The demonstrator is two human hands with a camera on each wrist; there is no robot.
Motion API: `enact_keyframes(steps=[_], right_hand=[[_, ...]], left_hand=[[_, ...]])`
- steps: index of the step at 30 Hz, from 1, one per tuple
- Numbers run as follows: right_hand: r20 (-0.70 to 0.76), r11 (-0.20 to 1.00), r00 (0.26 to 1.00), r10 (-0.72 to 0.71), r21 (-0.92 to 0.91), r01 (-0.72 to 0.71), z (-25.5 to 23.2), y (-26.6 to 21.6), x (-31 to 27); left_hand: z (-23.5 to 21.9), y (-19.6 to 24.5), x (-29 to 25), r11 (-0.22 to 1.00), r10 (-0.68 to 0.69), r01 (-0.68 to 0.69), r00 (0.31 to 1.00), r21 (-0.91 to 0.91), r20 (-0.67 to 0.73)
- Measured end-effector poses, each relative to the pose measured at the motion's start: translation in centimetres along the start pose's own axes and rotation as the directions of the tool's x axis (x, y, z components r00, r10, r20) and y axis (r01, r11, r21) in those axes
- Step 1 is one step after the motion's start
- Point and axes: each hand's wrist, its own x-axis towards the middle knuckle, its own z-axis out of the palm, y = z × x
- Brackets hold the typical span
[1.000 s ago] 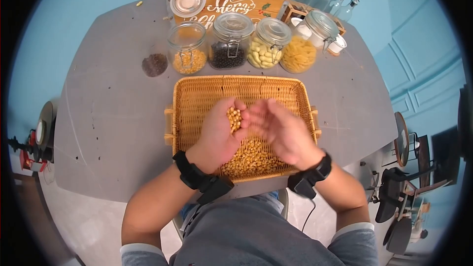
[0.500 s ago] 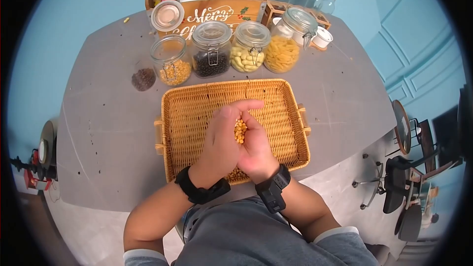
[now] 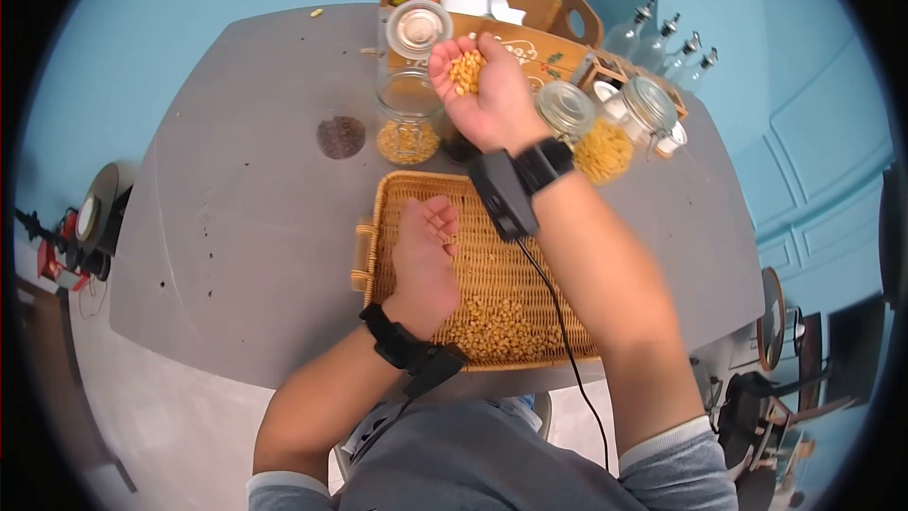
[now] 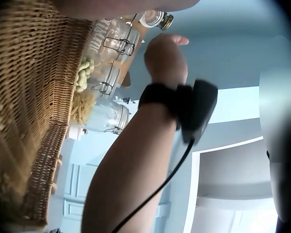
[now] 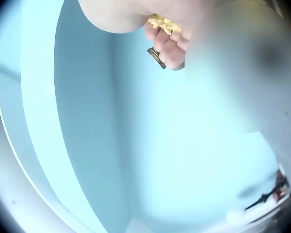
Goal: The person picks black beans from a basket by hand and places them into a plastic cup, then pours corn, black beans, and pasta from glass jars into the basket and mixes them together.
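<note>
My right hand is raised past the far rim of the wicker basket, palm up and cupped. It holds a small heap of yellow corn kernels, seen also between the palm and fingers in the right wrist view. Just left of that hand stands a glass jar with its lid tipped back and corn in its lower part. Over the basket's left side is my left hand, its fingers loosely curled with nothing visible in them. Loose corn lies spread in the near end of the basket.
Right of the open jar, a jar of dark beans is mostly hidden by my right arm. A jar of pasta stands further right. A dark round heap sits on the grey table. Glass bottles are behind.
The hands were together over the basket with corn between them. Now my right hand has moved away and up toward the open jar, carrying kernels, while my left stays over the basket.
</note>
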Motion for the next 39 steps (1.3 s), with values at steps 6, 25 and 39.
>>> enact_keyframes(steps=[6, 25, 39], right_hand=[[0.046, 0.655, 0.984, -0.173, -0.740, 0.150, 0.1, 2.9, 4.7], [0.163, -0.470, 0.940, 0.299, -0.833, 0.293, -4.0, -6.1, -10.0], [-0.063, -0.472, 0.828, 0.557, -0.845, 0.253, -10.3, -4.8, -19.3]], left_hand=[[-0.4, -0.2, 0.2, 0.999, -0.032, 0.031, 0.998, -0.018, -0.046], [-0.6, 0.0, -0.1, 0.996, -0.044, 0.044, 0.999, -0.072, 0.008], [-0.9, 0.2, 0.1, 0.999, -0.003, 0.004, 0.999, -0.032, 0.039]])
